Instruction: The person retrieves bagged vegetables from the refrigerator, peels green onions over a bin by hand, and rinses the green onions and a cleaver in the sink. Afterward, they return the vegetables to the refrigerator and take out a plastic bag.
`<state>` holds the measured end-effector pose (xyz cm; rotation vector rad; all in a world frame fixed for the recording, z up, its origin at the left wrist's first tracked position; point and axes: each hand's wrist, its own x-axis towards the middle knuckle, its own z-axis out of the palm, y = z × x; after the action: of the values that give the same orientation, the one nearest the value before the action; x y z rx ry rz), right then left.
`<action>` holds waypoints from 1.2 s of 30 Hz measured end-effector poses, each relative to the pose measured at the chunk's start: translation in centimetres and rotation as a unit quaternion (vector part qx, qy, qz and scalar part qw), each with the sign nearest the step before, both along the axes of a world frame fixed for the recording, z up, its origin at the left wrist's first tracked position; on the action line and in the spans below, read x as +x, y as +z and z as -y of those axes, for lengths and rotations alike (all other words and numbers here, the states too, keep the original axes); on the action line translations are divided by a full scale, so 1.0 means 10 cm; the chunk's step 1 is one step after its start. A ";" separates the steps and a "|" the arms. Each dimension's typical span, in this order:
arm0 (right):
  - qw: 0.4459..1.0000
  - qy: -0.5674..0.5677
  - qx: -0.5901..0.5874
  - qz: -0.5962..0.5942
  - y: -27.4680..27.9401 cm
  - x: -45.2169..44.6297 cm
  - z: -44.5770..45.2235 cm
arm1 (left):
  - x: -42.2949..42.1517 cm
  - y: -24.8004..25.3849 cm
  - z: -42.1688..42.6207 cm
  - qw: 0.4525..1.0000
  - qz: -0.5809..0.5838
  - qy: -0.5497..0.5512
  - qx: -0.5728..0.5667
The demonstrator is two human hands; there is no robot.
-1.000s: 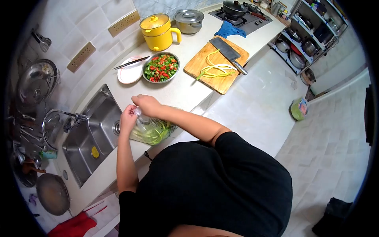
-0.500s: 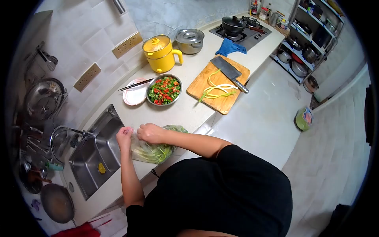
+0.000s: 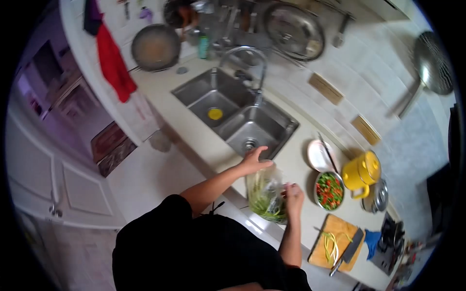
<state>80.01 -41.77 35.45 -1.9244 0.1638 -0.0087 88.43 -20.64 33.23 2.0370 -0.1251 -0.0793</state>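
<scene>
A clear plastic bag (image 3: 266, 196) of long green vegetables lies on the counter in front of me, beside the sink. At its upper end is my left hand (image 3: 255, 161), thumb and fingers spread apart, close to the plastic. My right hand (image 3: 293, 198) is at the bag's right side with its fingers bent together on the plastic. Motion blurs the fingertips somewhat. Right of the bag stands a metal bowl of chopped red and green peppers (image 3: 329, 190). A white plate (image 3: 320, 155) with chopsticks lies behind it.
The double steel sink (image 3: 194, 99) is to the left, with a yellow piece (image 3: 215, 113) in one basin. At right are a yellow electric pot (image 3: 358, 170), a lidded steel pot (image 3: 376, 196), and a cutting board (image 3: 318, 254) bearing yellow-green strips and a cleaver (image 3: 353, 245).
My view has swung left, bringing the doorway and whole sink into sight. My left hand has spread its fingers, and my hands have moved apart, the right now at the bag's side.
</scene>
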 end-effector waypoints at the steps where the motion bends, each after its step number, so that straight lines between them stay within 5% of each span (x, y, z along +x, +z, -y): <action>1: 0.994 0.014 0.112 -0.009 0.09 0.08 -0.05 | -0.10 -0.05 -0.11 0.999 -0.034 0.027 -0.032; 2: 0.975 0.022 0.222 -0.018 0.20 0.11 -0.09 | -0.23 -0.08 -0.16 0.995 -0.064 0.049 -0.065; 6: 0.936 0.045 0.348 -0.014 0.67 0.01 -0.84 | -0.65 -0.12 -0.66 0.922 -0.262 0.073 -0.277; 14: 0.893 0.127 0.418 0.109 0.94 -0.56 -2.97 | -1.56 -0.73 -2.30 0.855 -0.304 0.016 -0.421; 19: 0.853 0.176 0.488 0.056 1.02 -1.12 -4.57 | -2.24 -0.95 -3.67 0.815 -0.315 -0.019 -0.485; 26: 0.788 0.328 0.512 -0.104 1.03 -1.82 -6.60 | -3.22 -0.87 -5.73 0.745 0.045 0.217 -0.629; 28: 0.778 0.375 0.487 -0.130 1.02 -1.88 -7.08 | -3.49 -1.01 -6.28 0.810 0.137 0.300 -0.485; 30: 0.759 0.429 0.468 -0.147 0.93 -1.85 -7.57 | -3.63 -0.99 -6.83 0.781 0.173 0.363 -0.478; 32: 0.744 0.480 0.431 -0.172 0.80 -1.75 -8.06 | -3.83 -0.48 -7.13 0.666 0.142 0.406 -0.610; 36: 0.738 0.588 0.323 -0.074 0.64 -1.39 -9.09 | -3.98 -0.70 -8.33 0.628 0.133 0.436 -0.631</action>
<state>66.09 49.16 41.87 -1.0364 -0.8685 0.9298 48.62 62.69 26.18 0.4836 0.5173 0.7377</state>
